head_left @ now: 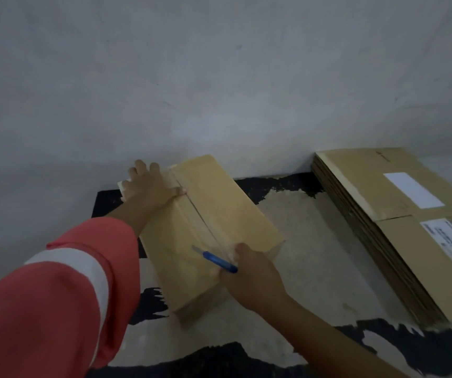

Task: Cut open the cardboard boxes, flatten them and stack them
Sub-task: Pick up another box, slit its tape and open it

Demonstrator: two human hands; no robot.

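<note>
I noted a plain grey wall across the upper field and, below it, a worn black-and-beige floor mat. On the right of the mat, against the wall, lay a stack of flattened brown cardboard boxes; its top sheet carried two white labels. Well apart from it, at centre, an oblong brown cardboard box stood closed on the mat, with clear tape along its top seam. The left hand, in a red sleeve with a white band, pressed flat on the far end with fingers extended. The right hand, at the near end, grasped a blue-handled utility knife, its blade over the top face beside the seam; contact could not be determined.
</note>
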